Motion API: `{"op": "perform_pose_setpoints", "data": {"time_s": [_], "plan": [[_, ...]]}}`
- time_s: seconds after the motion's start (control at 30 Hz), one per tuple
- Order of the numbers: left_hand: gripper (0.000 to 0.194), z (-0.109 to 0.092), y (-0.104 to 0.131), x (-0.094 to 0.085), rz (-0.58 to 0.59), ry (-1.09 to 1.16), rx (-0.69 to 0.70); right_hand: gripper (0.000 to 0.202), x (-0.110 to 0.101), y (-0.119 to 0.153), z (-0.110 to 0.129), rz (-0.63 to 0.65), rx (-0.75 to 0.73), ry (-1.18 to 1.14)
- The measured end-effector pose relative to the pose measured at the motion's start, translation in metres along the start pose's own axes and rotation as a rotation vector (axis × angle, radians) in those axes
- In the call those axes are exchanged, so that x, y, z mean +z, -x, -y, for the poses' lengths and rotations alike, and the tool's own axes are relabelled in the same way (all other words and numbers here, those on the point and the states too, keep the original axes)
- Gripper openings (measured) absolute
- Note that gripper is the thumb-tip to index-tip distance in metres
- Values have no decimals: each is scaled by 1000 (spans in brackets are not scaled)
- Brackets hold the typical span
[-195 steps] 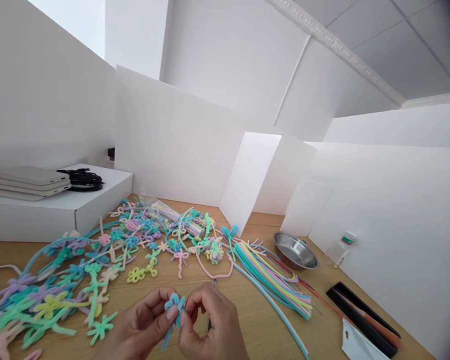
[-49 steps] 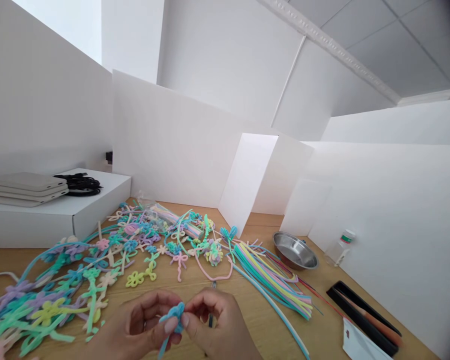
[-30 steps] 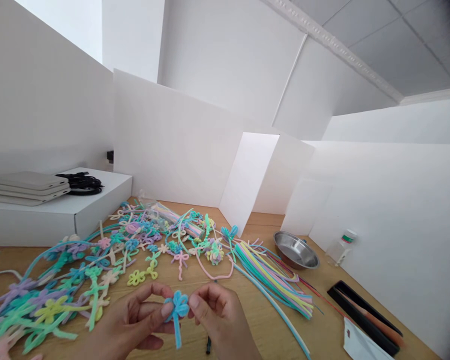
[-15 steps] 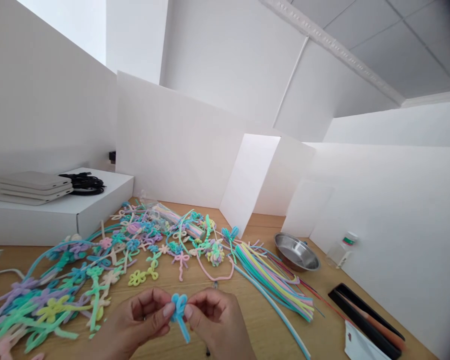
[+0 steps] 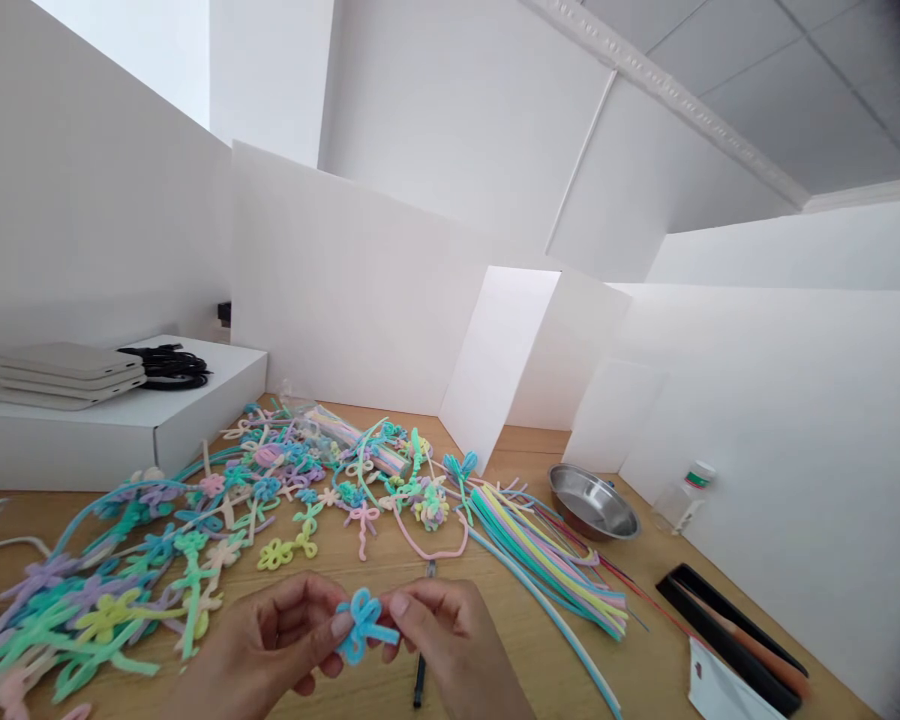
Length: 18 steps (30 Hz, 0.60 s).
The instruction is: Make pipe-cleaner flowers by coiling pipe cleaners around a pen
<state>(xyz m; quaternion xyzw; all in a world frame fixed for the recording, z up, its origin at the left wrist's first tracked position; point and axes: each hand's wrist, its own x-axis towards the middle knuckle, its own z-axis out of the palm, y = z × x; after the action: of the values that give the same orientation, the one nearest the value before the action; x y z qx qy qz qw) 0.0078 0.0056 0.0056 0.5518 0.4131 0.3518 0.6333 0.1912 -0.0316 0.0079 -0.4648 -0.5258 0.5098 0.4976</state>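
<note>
Low in the middle of the view, a small blue pipe-cleaner flower is held above the wooden table. It has several fuzzy loops and a short straight tail pointing right. My left hand pinches its left side between thumb and fingertips. On the other side, my right hand has thumb and fingers closed at the tail's end. Under my right hand lies a thin black pen-like tool, partly hidden by it.
Pastel pipe-cleaner flowers spread across the left. Loose pipe cleaners fan out to the right, near a metal bowl, a clear bottle and a black tray. A white box bears stacked flat devices and black cables.
The blue flower has turned in my fingers: its tail pointed down and now points right, and its loops show more openly. My right thumb has moved up and onto the tail.
</note>
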Motion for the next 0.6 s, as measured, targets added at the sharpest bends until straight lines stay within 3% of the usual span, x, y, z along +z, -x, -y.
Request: {"op": "perform_pose_setpoints", "data": {"time_s": [0.1,0.23,0.43,0.6], "plan": [[25,-2,5,4,-32,-79,44,43,2,0,-6,13,13,0],[29,0,9,11,-118,-22,83,42,8,-3,-22,-99,39,-88],[31,3,3,2,-17,23,46,31,11,-6,-19,21,6,-198],[30,7,0,3,-42,90,-15,30,15,-5,-16,19,-10,-224]]}}
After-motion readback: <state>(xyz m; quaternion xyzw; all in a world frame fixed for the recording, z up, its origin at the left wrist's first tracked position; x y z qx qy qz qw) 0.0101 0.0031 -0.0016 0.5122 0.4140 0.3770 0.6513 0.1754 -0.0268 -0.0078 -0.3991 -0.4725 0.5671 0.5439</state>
